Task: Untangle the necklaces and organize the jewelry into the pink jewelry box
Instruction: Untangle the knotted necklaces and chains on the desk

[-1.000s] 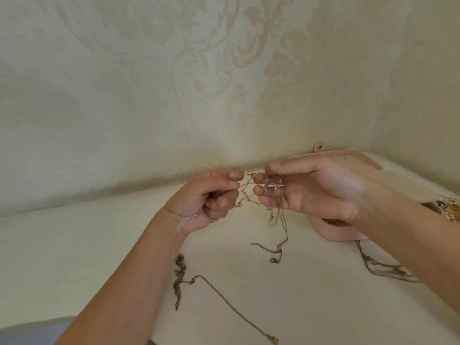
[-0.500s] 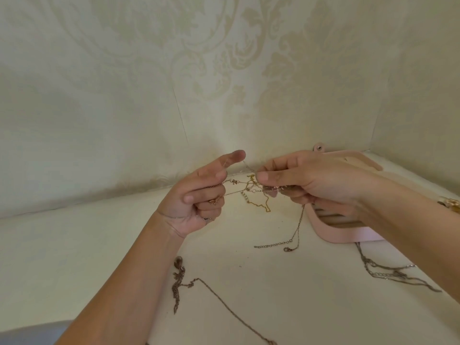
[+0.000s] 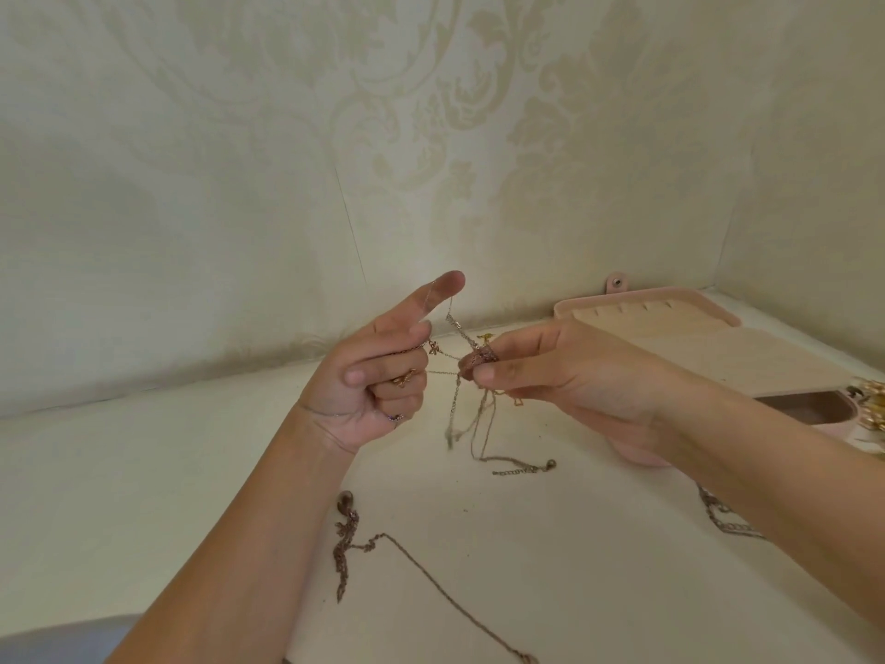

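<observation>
1. Fingers (image 3: 407, 400) of your left hand (image 3: 364, 400) are curled toward the palm and clenched round strands of the tangle of thin gold and silver necklace chains (image 3: 471, 361). A small gold bow charm (image 3: 403, 379) lies against them. Only your index finger (image 3: 443, 287) points up and out, with one fine strand looped over it near the tip.
2. Your right hand (image 3: 574, 376) pinches the knot of the tangle between thumb and index fingertip. Your other right fingers are loosely bent behind it, and whether they touch any chain cannot be told.
3. You hold the tangle in the air between your two hands, above the white table top (image 3: 143, 472). Taut strands run from your left fingers across to the pinch. Several slack strands drop from the knot, and one ends in a clasp and short extender chain (image 3: 527, 469) that rests on the table.
4. Your open pink jewelry box (image 3: 646, 304) lies behind and under your right hand and forearm, in the corner of the table. Its lid is laid back, with a small snap tab (image 3: 616, 282) against the wall. One compartment of the base (image 3: 814, 404) shows beside your forearm.
5. Some gold-coloured jewelry (image 3: 874, 404) sits at the right edge of the view by the end of the box. Whether it lies inside cannot be told.
6. A dark thin chain necklace (image 3: 345, 543) lies loose on the table beside your left forearm, bunched at one end and trailing toward the lower edge.
7. A bunched silver chain (image 3: 723, 522) lies on the table in front of the box, partly hidden by your right forearm.
</observation>
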The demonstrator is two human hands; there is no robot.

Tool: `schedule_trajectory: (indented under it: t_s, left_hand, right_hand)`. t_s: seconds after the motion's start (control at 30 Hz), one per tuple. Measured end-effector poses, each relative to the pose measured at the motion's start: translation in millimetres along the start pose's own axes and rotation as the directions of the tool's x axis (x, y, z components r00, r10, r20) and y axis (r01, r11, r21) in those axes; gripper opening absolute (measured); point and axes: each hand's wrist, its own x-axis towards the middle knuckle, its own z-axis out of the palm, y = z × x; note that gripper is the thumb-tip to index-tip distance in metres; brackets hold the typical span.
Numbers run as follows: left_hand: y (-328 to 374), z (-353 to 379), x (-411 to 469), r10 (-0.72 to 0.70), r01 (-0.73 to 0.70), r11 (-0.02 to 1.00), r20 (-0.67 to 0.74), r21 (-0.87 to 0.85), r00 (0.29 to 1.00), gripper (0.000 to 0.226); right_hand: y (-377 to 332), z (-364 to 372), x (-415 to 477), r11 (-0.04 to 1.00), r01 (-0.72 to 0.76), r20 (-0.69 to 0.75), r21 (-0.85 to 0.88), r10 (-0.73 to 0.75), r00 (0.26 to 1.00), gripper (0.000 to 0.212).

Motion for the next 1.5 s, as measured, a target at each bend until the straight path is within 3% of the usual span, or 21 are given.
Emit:
schedule_trajectory:
  t_s: [0.1, 0.17, 0.33, 0.43, 0.63, 1.07, 1.3, 1.5]
  left_hand:
    - [0, 1, -1, 0.015, -0.014, 0.999, -0.024, 0.029, 1.000, 0.046]
    - [0, 2, 0, 0.024, -0.022, 0.998, -0.037, 0.063, 0.999, 0.046]
    - [3, -3, 3, 0.026, -0.028, 0.994, 0.019, 0.102, 0.999, 0.045]
    - [-4, -4, 7, 0.056, -0.058, 0.983, 0.018, 0.175, 0.998, 0.044]
    - [-10, 8, 12, 0.257, -0.102, 0.843, -0.228, 0.527, 0.939, 0.054]
    - [-17, 13, 19, 0.339, -0.032, 0.675, -0.272, 0.737, 0.901, 0.068]
    - [-16, 15, 18, 0.320, -0.016, 0.680, -0.276, 0.733, 0.906, 0.065]
    - [-14, 16, 16, 0.237, -0.035, 0.766, -0.233, 0.641, 0.943, 0.057]
  right_hand:
    - [-3, 1, 2, 0.974, -0.013, 0.037, 0.226, 0.005, 0.999, 0.015]
    - [-5, 2, 2, 0.961, -0.028, 0.034, 0.275, 0.019, 0.999, 0.018]
    - [-6, 2, 0, 0.999, -0.033, -0.072, 0.021, 0.034, 0.997, 0.018]
    - [-8, -2, 1, 0.999, -0.001, -0.124, 0.043, 0.007, 0.992, 0.018]
    - [-10, -15, 3, 0.991, 0.079, -0.165, 0.105, -0.061, 0.984, 0.014]
    - [-6, -14, 3, 0.998, -0.008, -0.059, 0.069, 0.012, 0.998, 0.022]
    - [-8, -19, 4, 0.952, -0.041, -0.062, 0.304, 0.063, 0.996, 0.006]
    - [-10, -26, 3, 0.749, -0.078, 0.046, 0.658, 0.064, 0.997, 0.006]
